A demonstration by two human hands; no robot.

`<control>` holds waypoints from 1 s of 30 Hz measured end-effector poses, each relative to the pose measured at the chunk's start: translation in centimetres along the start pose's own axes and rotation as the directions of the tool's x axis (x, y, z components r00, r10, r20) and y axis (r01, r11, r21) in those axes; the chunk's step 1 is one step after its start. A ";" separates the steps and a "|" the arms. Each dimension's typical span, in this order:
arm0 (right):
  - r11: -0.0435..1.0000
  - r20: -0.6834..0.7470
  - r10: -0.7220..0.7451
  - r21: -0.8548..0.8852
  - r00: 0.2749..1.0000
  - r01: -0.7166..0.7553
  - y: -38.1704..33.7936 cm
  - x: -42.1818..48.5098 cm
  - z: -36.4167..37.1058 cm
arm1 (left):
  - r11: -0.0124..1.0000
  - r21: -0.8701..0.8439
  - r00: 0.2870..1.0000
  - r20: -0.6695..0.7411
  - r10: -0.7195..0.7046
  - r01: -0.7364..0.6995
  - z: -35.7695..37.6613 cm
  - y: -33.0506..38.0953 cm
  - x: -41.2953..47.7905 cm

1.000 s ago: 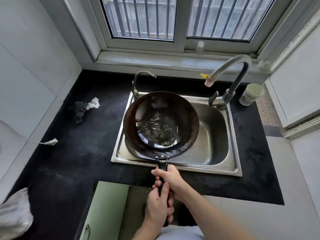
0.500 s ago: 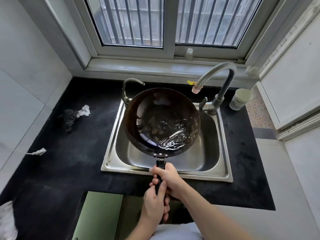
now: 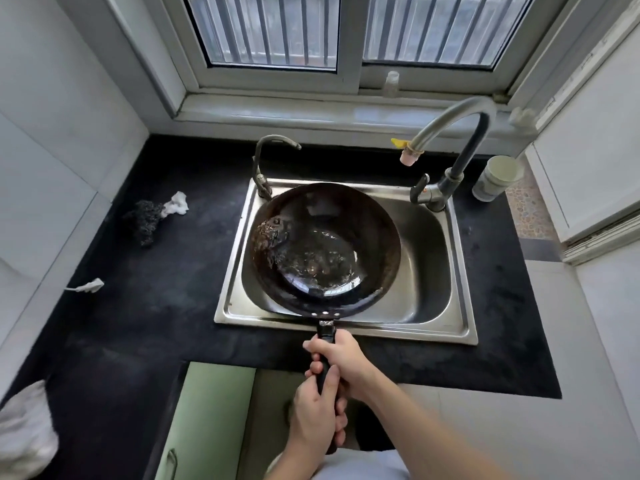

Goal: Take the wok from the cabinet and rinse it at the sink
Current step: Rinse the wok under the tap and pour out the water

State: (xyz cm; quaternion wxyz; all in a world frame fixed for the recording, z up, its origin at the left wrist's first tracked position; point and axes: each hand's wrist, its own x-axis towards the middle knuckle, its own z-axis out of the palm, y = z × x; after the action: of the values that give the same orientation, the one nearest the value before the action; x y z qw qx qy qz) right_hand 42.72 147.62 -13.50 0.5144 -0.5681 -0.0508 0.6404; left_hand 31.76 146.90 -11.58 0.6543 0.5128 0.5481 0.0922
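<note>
- While both hands grip its handle [image 3: 326,333], the wok [image 3: 325,247] hangs over the sink [image 3: 426,258], water pooled inside.
- Right hand [image 3: 343,358]: fingers [image 3: 315,368] curled tight round the handle, nearest the pan.
- Left hand [image 3: 314,421]: fingers wrapped round the handle's end, just behind.
- Bench [image 3: 156,306]: black, surrounding the sink.

At the sink [image 3: 433,271]: wok [image 3: 325,251] filled left and middle; basin lay open on the right, below the tall faucet [image 3: 467,150]. Back left corner: small tap [image 3: 262,183] stood just beside the wok's rim. Left countertop [image 3: 173,323]: scouring pad [image 3: 143,220] and paper scrap [image 3: 85,285] lay well apart, bare surface between. Back right: cup [image 3: 497,178] stood near the faucet base
</note>
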 end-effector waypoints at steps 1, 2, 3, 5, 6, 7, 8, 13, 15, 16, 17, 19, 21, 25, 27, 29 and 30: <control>1.000 -0.001 -0.004 0.008 1.000 0.004 0.1 -0.1 -0.1 | 1.000 0.005 1.000 0.006 -0.001 0.001 0.1 -0.1 0.0; 1.000 -0.006 -0.007 0.019 1.000 0.007 0.1 -0.2 -0.3 | 1.000 0.012 1.000 0.015 -0.004 0.003 0.2 -0.2 0.1; 0.999 -0.011 -0.009 0.030 1.000 0.009 0.1 -0.2 -0.6 | 1.000 0.019 1.000 0.024 -0.007 0.006 0.4 -0.2 0.2; 0.999 -0.018 -0.015 0.049 1.000 0.016 -0.3 -0.2 -0.9 | 0.999 0.033 0.999 0.039 -0.008 0.007 0.6 0.0 0.4; 0.998 -0.016 -0.022 0.052 1.000 0.023 -0.6 -0.1 -1.0 | 0.999 0.037 0.999 0.043 -0.004 0.002 0.6 0.3 0.5; 0.998 -0.009 -0.030 0.048 0.999 0.031 -1.0 0.1 -1.1 | 0.999 0.039 0.999 0.043 0.001 -0.002 0.7 0.7 0.7; 0.999 0.000 -0.038 0.039 0.999 0.038 -1.4 0.3 -1.1 | 0.999 0.040 0.999 0.042 0.004 -0.006 0.7 1.1 0.9; 0.999 0.032 -0.042 0.009 0.999 0.041 -2.6 1.0 -0.2 | 0.998 0.047 0.999 0.006 0.051 -0.051 0.1 2.3 1.3; 0.999 0.053 -0.031 0.013 0.998 0.030 -2.6 1.0 0.1 | 0.998 0.040 0.999 0.012 0.046 -0.046 -0.2 2.3 1.1; 1.000 0.058 -0.026 0.014 0.998 0.026 -2.4 1.0 0.2 | 0.998 0.038 0.999 0.016 0.040 -0.040 -0.3 2.1 1.1; 1.000 0.057 -0.023 0.008 0.998 0.023 -2.2 0.9 0.1 | 0.999 0.034 0.999 0.017 0.034 -0.035 -0.2 1.9 1.0; 1.000 0.035 -0.018 0.003 0.999 0.018 -1.7 0.7 -0.2 | 1.000 0.020 1.000 0.017 0.022 -0.022 0.0 1.5 0.8; 1.000 0.001 -0.006 0.010 1.000 0.006 -1.0 0.5 -0.7 | 1.000 0.010 1.000 0.021 -0.004 0.003 0.4 1.0 0.6; 0.999 -0.050 0.014 0.032 0.999 -0.012 0.1 -0.1 -1.8 | 0.999 0.026 0.997 0.067 -0.036 0.034 1.1 0.3 0.2; 0.998 -0.067 0.019 0.056 0.998 -0.015 0.5 -0.2 -2.2 | 0.999 0.028 0.996 0.086 -0.038 0.036 1.3 0.3 0.2; 0.997 -0.075 0.019 0.076 0.997 -0.013 0.5 -0.1 -2.3 | 0.999 0.038 0.995 0.099 -0.029 0.025 1.3 0.4 0.2; 0.997 -0.077 0.015 0.083 0.997 -0.009 0.3 -0.1 -2.3 | 0.999 0.047 0.995 0.101 -0.021 0.017 1.2 0.5 0.3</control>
State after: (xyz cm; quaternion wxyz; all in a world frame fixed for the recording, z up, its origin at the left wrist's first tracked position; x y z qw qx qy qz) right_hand 44.30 146.22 -14.48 0.5351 -0.5713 -0.0011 0.6223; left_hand 33.07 146.66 -11.54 0.6702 0.5265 0.5210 0.0471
